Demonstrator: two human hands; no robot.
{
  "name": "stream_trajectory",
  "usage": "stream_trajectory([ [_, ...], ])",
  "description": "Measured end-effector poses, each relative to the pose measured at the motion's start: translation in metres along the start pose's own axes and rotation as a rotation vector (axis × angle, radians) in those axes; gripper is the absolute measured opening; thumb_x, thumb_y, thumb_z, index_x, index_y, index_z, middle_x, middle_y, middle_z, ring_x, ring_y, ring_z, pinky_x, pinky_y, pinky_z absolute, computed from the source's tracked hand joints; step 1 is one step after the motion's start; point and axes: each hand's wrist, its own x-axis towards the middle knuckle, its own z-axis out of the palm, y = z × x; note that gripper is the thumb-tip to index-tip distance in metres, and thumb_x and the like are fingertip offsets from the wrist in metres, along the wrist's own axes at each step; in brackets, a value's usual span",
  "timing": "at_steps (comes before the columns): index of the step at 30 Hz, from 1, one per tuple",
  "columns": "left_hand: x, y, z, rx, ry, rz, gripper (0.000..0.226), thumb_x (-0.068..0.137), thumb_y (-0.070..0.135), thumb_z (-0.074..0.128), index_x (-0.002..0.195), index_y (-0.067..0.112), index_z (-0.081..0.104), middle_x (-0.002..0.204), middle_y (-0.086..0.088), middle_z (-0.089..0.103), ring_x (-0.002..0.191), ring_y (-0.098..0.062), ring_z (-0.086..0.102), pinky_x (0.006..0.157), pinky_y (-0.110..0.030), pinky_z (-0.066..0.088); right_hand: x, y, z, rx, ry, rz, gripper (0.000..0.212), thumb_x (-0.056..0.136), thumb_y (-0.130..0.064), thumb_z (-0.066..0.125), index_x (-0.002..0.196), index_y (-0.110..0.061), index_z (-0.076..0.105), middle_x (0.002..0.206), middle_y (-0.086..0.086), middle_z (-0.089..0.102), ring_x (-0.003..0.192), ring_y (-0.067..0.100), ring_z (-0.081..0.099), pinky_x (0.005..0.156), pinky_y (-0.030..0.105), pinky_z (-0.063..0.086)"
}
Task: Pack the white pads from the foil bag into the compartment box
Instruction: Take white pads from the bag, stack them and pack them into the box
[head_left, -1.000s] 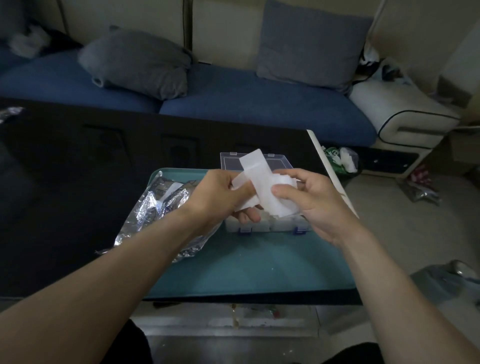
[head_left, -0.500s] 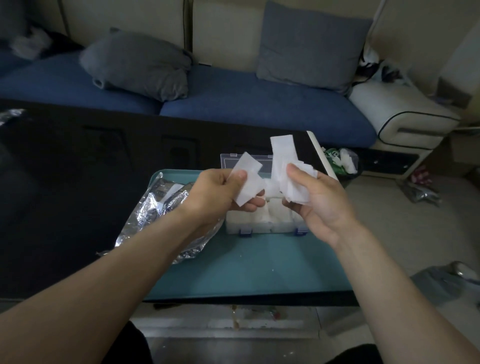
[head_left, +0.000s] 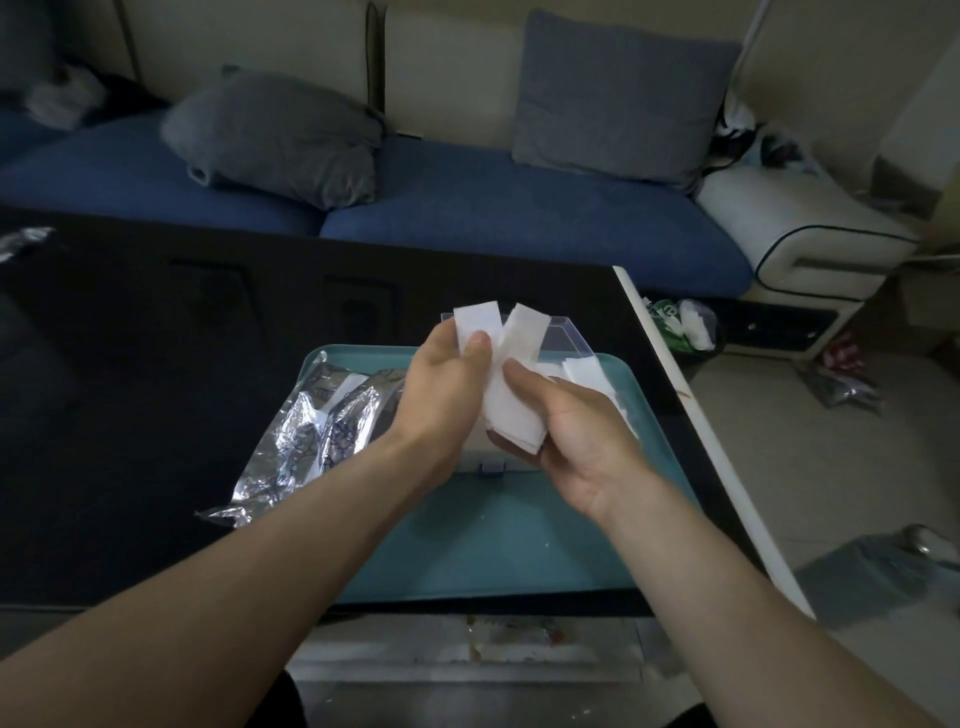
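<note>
Your left hand (head_left: 441, 384) and right hand (head_left: 576, 441) both pinch white pads (head_left: 511, 410) held above the compartment box (head_left: 563, 332): left thumb clamps one pad standing up, right thumb presses on a small stack fanned across its fingers. Box sits on the teal tray (head_left: 493, 545) on the dark surface (head_left: 156, 364), mostly hidden behind your hands, lid open. Foil bag (head_left: 311, 436) lies crumpled over the tray's left edge, beside your left wrist.

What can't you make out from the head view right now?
- Compartment box: its compartments and fill are hidden behind both hands.
- White pads: count unclear; they overlap between the left hand and right hand.
- Foil bag: contents hidden by crumpled foil.
</note>
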Motion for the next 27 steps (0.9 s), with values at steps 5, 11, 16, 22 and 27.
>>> stream_trajectory([
  [5, 0.001, -0.001, -0.004, -0.009, -0.140, -0.019, 0.026, 0.103, 0.010, 0.045, 0.127, 0.011, 0.056, 0.117, -0.018, 0.069, 0.107, -0.036, 0.067, 0.096, -0.050, 0.054, 0.000, -0.002, -0.005, -0.023, 0.078, -0.043, 0.037, 0.085, -0.024, 0.079, 0.117, -0.009, 0.070, 0.103, 0.010, 0.077, 0.083, 0.019, 0.072, 0.055, 0.024, 0.053],
  [11, 0.001, 0.003, -0.005, -0.062, -0.165, -0.069, 0.027, 0.105, 0.010, 0.044, 0.120, 0.000, 0.063, 0.113, -0.019, 0.071, 0.100, -0.027, 0.070, 0.085, -0.032, 0.059, -0.004, -0.008, -0.006, 0.008, 0.035, 0.022, 0.033, 0.084, -0.022, 0.079, 0.115, -0.011, 0.072, 0.094, 0.005, 0.076, 0.068, 0.011, 0.071, 0.050, 0.020, 0.051],
  [16, 0.001, 0.002, -0.006, -0.158, -0.053, -0.150, 0.022, 0.102, 0.007, 0.049, 0.112, -0.002, 0.067, 0.108, -0.017, 0.073, 0.089, -0.021, 0.071, 0.079, -0.028, 0.060, 0.000, -0.013, -0.016, 0.024, -0.026, -0.088, 0.054, 0.075, -0.022, 0.083, 0.123, -0.003, 0.067, 0.112, 0.019, 0.073, 0.099, 0.032, 0.072, 0.078, 0.041, 0.060],
  [22, 0.004, -0.004, -0.007, -0.176, 0.013, -0.206, 0.014, 0.094, 0.008, 0.065, 0.104, 0.001, 0.071, 0.099, -0.014, 0.076, 0.087, -0.025, 0.074, 0.076, -0.031, 0.060, -0.003, -0.012, -0.017, -0.054, -0.011, -0.127, 0.075, 0.050, -0.036, 0.090, 0.116, -0.006, 0.070, 0.110, 0.013, 0.075, 0.101, 0.032, 0.072, 0.086, 0.045, 0.059],
  [27, -0.004, 0.005, -0.002, -0.104, -0.134, -0.214, 0.016, 0.095, 0.003, 0.056, 0.103, 0.000, 0.070, 0.096, -0.016, 0.076, 0.084, -0.026, 0.074, 0.069, -0.030, 0.060, 0.002, 0.000, -0.014, -0.102, 0.142, -0.142, 0.061, 0.046, -0.036, 0.092, 0.098, -0.008, 0.073, 0.098, 0.011, 0.078, 0.088, 0.027, 0.076, 0.075, 0.040, 0.061],
])
